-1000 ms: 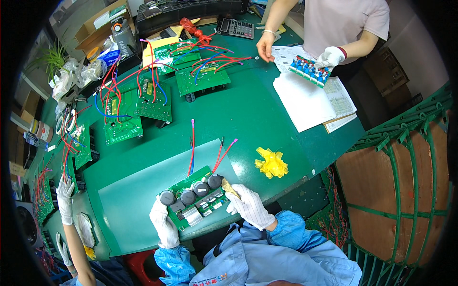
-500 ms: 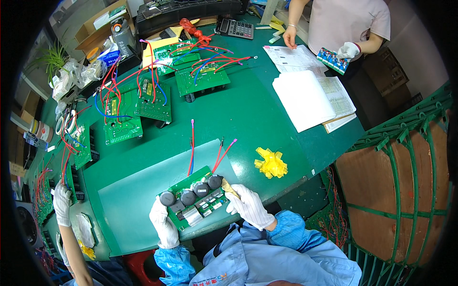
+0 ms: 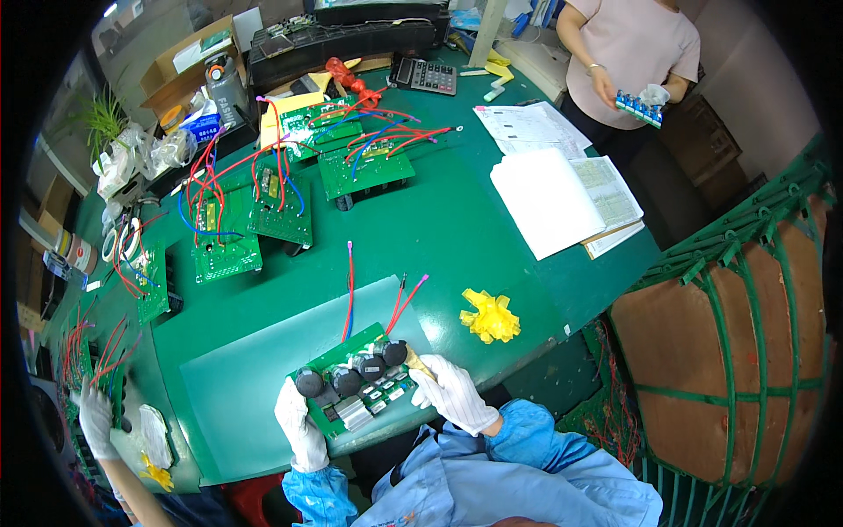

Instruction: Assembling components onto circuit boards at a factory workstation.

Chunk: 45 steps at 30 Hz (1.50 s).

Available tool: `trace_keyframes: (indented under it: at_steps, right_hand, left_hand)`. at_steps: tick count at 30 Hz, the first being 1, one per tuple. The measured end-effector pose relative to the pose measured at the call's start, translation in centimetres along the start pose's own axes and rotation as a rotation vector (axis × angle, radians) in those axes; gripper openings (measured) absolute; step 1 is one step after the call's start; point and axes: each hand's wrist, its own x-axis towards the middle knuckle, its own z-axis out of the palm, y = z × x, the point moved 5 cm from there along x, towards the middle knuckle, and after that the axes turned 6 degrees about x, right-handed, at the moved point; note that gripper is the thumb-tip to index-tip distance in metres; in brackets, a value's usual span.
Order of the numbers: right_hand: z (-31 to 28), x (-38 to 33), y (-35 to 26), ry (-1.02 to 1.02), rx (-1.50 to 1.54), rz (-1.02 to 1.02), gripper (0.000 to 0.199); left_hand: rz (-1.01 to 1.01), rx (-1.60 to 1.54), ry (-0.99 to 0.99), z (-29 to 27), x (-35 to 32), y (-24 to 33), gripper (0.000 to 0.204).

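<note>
close up, two blue sleeves [image 3: 527,432] lead to white gloves. the left hand [image 3: 303,426] is bent around the left end of a green board [image 3: 358,386] and holds it. the right hand [image 3: 455,397] is pinched narrow on a small tan tool [image 3: 418,360]. the tip of the tool is right by the black can at the right end; i cannot tell if they touch. the board is low in the middle, turned a little, over a pale sheet [image 3: 237,386] on the green table [image 3: 448,237]. four round black cans [image 3: 347,380] sit in a row on the board, with a silver block [image 3: 354,413] on the near side of them. red and blue wires [image 3: 349,294] poke out past its far edge.

to the right of the sheet is a crumpled yellow bundle [image 3: 490,316]. at the left, another person's gloved hand [image 3: 95,417] is by more boards, and a white cloth [image 3: 154,435] lies near it.

farther off, a bunch of wired boards [image 3: 228,250] is on the left, and papers [image 3: 544,198] are on the right. at the back are a calculator [image 3: 426,76] and a person in a pale shirt [image 3: 628,39], who holds a small blue and green board [image 3: 639,110].
</note>
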Motion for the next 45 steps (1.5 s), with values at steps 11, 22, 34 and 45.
trace_keyframes:
  at_steps: [11,22,34,45]
  right_hand:
    - [0.0,-0.1,0.1,-0.015,0.021,-0.023,0.025]
    - [0.0,-0.6,0.4,0.001,0.014,-0.045,0.029]
    - [-0.1,-0.8,0.8,-0.009,0.092,-0.084,0.032]
    - [-0.2,-0.8,0.6,-0.029,0.1,-0.07,0.035]
  left_hand:
    - [-0.008,0.052,0.079,-1.1,-0.3,-1.7,0.06]
    - [-0.194,-0.395,-0.065,2.4,0.4,1.9,0.048]
    - [-0.167,-0.467,-0.134,2.6,0.4,2.2,0.04]
    - [-0.216,-0.481,-0.097,2.0,0.4,1.7,0.041]
